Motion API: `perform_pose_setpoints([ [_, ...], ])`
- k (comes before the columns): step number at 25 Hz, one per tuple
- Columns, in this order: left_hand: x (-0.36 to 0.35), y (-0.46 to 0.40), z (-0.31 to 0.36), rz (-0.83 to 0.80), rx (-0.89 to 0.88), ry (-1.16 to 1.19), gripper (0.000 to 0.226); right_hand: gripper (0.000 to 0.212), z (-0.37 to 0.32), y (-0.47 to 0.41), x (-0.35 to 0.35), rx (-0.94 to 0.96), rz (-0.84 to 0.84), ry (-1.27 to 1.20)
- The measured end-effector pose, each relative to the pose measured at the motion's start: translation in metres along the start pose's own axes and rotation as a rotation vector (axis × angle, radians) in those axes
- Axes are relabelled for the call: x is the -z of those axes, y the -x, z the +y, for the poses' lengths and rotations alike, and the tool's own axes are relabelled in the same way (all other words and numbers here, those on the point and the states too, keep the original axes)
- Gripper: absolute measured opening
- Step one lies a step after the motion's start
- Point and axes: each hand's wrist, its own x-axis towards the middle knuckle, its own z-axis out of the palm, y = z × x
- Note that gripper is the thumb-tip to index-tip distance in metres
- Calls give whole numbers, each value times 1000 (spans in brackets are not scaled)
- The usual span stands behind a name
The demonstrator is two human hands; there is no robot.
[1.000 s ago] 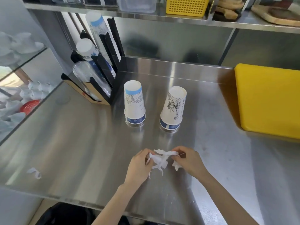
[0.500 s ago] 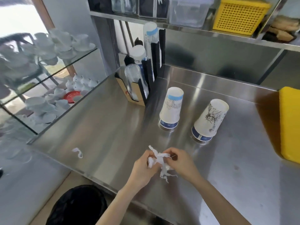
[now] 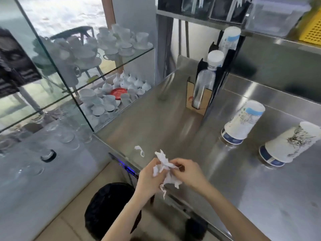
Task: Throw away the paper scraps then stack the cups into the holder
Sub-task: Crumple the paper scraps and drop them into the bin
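Both hands hold one bunch of white paper scraps (image 3: 164, 168) at the counter's front left edge: my left hand (image 3: 147, 180) grips it from the left, my right hand (image 3: 186, 173) pinches it from the right. One small curled scrap (image 3: 139, 150) lies alone on the steel just left of the bunch. Two paper cups stand upside down at the right, one with a blue band (image 3: 242, 122) and one with a black drawing (image 3: 289, 144). The black cup holder (image 3: 208, 87) at the back carries stacks of cups.
A bin lined with a black bag (image 3: 108, 208) stands on the floor below my hands. Glass shelves (image 3: 104, 79) of white crockery flank the steel counter (image 3: 260, 188) on the left. A yellow basket (image 3: 312, 30) sits on the upper shelf.
The view has swung left and down, bringing the bin into sight. My hands carried the bunched scraps left to the counter's edge, still gripped between them.
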Motion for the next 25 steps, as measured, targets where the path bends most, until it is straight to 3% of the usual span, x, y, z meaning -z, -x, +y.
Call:
perform_pose_setpoints([
  [3,34,4,-7,24,0,9,22,20,-21,-10,-27,21,-50,13],
  [8,80,5,-20,89,35,48,4,18,-50,-25,-58,68,-165,24],
  [12,109,2,-28,190,78,60,12,20,-65,-46,-52,51,-228,85],
  [17,130,4,-28,325,116,64,33,31,-49,-96,-52,8,-103,302],
  [20,132,9,-28,410,138,56,24,42,-38,-113,-67,13,-187,446],
  [25,132,15,-31,478,181,30,34,29,-29,-123,-84,110,-235,483],
])
